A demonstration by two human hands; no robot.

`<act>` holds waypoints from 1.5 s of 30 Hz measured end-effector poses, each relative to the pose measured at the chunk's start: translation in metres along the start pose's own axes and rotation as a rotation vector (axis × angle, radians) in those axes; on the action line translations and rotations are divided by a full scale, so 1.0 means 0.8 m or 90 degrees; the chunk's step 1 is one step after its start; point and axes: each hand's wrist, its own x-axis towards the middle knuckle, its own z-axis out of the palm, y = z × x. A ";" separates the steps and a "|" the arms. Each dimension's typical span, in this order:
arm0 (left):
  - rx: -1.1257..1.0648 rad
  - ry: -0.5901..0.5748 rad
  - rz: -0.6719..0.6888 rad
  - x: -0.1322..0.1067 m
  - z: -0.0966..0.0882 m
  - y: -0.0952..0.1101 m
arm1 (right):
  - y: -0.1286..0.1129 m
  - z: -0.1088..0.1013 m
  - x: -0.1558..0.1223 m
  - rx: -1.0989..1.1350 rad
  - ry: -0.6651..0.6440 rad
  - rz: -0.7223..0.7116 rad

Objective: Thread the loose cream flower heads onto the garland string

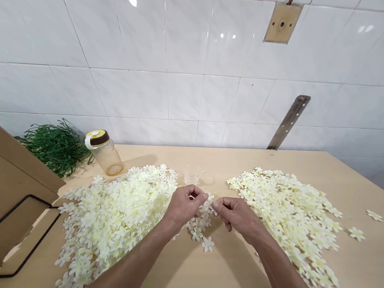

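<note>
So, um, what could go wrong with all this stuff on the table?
The left forearm runs right by the left flower pile, so it might brush some flowers out of place. The small clear container sits just beyond the left hand, so a bump could perhaps tip it over.

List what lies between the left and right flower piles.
In the head view: the left hand, the right hand, loose flowers near them and, beyond them, what looks like a clear cup.
</note>
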 end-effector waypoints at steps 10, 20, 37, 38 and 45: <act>0.478 -0.067 0.246 -0.014 -0.015 0.008 | 0.010 -0.001 0.007 -0.004 0.130 0.002; 0.655 -0.061 0.432 -0.034 0.026 -0.047 | 0.012 -0.018 0.008 -0.059 0.243 -0.002; 0.746 -0.078 0.517 -0.025 0.018 -0.066 | 0.005 -0.014 0.007 -0.065 0.243 0.014; 0.729 -0.073 0.515 -0.029 0.012 -0.059 | 0.004 -0.014 0.006 -0.061 0.245 0.013; 0.575 0.170 0.497 -0.057 -0.084 0.009 | -0.007 -0.028 -0.001 -0.059 0.268 0.010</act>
